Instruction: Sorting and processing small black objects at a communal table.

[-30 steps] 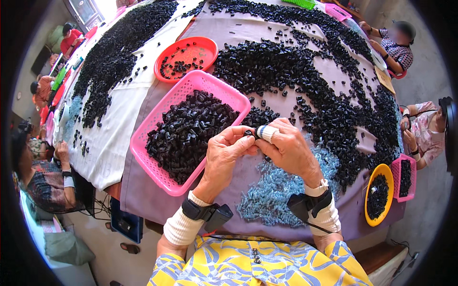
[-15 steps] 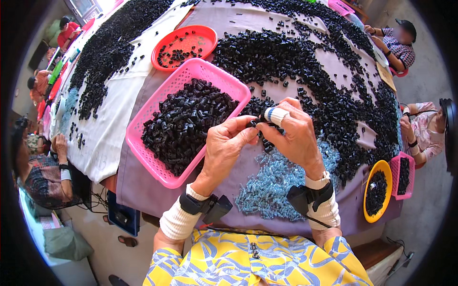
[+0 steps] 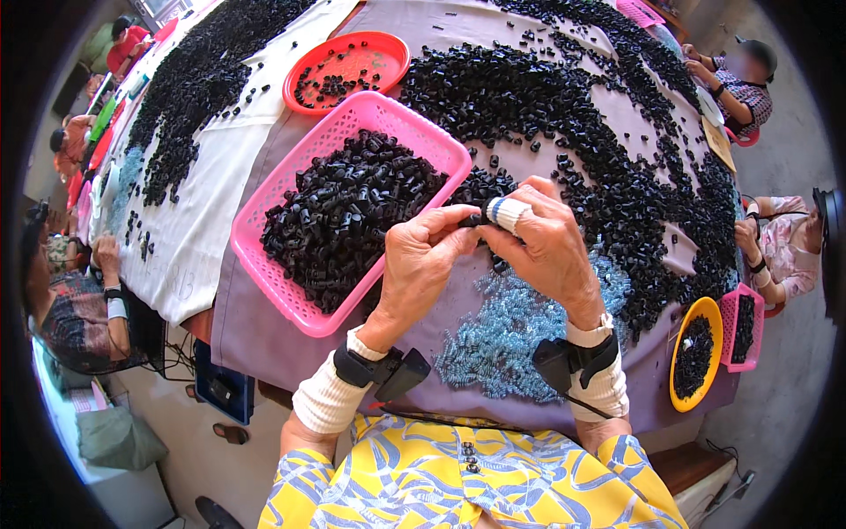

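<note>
Above the near part of the table, my left hand [image 3: 423, 260] and my right hand [image 3: 551, 242] meet fingertip to fingertip. Both are closed in a pinch on a small black plastic part [image 3: 473, 219], mostly hidden by the fingers. A white finger sleeve with blue stripes [image 3: 509, 214] covers one finger of my right hand. Left of my hands stands a pink plastic basket [image 3: 308, 328], heaped with small black plastic parts [image 3: 352, 212]. Under and beside my right wrist lies a pile of pale blue coil springs [image 3: 502, 339].
Black parts [image 3: 493, 93] spread across the cloth beyond my hands. A red tray [image 3: 394, 55] sits behind the basket. At right are a yellow tray [image 3: 677, 375] and a smaller pink basket [image 3: 733, 331]. Other people sit round the table, including one at left [image 3: 84, 317] and two at right.
My fingers have shifted slightly around the black part, the left thumb drawing back and up. The whole view has tilted a little; the hands stay together in the same place.
</note>
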Available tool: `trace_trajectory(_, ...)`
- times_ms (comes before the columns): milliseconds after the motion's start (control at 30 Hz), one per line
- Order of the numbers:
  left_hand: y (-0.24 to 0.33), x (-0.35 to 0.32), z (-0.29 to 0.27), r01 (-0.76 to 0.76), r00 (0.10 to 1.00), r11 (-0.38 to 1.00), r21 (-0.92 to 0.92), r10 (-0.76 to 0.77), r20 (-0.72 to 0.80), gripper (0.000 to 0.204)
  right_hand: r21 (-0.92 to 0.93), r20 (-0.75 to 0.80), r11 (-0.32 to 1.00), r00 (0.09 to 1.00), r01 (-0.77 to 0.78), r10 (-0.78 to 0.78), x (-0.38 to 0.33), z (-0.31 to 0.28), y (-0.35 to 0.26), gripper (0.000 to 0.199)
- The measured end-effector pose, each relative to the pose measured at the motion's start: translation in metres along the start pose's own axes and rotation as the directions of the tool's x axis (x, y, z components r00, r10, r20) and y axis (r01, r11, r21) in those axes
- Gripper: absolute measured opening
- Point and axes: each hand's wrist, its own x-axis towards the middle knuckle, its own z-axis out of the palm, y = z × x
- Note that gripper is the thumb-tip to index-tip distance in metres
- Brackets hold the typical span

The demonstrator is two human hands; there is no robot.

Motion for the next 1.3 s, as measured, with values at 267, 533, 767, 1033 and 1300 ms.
trace_trajectory(267, -0.001, 0.001, 0.0, -0.049, 0.997, 0.998, 0.051, 0.051, -0.049, 0.021, -0.147, 0.028, 0.989, 0.999, 0.031, -0.027, -0.003, 0.006, -0.002, 0.01)
trace_trajectory(533, -0.003, 0.003, -0.002, -0.144, 0.986, 0.975, 0.168, 0.156, -0.062, 0.022, -0.2, 0.027, 0.98, 1.0, 0.001, 0.004, -0.004, 0.01, -0.005, 0.01)
trace_trajectory(767, -0.006, 0.001, -0.004, -0.097, 0.994, 0.977, 0.189, 0.105, -0.033, 0.025, -0.199, 0.071, 0.98, 0.997, -0.012, 0.027, -0.009, 0.016, -0.004, 0.01)
trace_trajectory(1033, -0.005, 0.001, -0.007, -0.099, 0.994, 0.973, 0.209, 0.104, -0.014, 0.027, -0.24, 0.064, 0.971, 0.997, -0.021, 0.038, -0.011, 0.02, -0.004, 0.009)
trace_trajectory(1300, -0.006, 0.001, -0.006, 0.007, 0.998, 0.998, 0.066, -0.002, -0.066, 0.021, -0.226, 0.065, 0.974, 0.998, 0.017, -0.002, -0.011, 0.023, -0.001, 0.008)
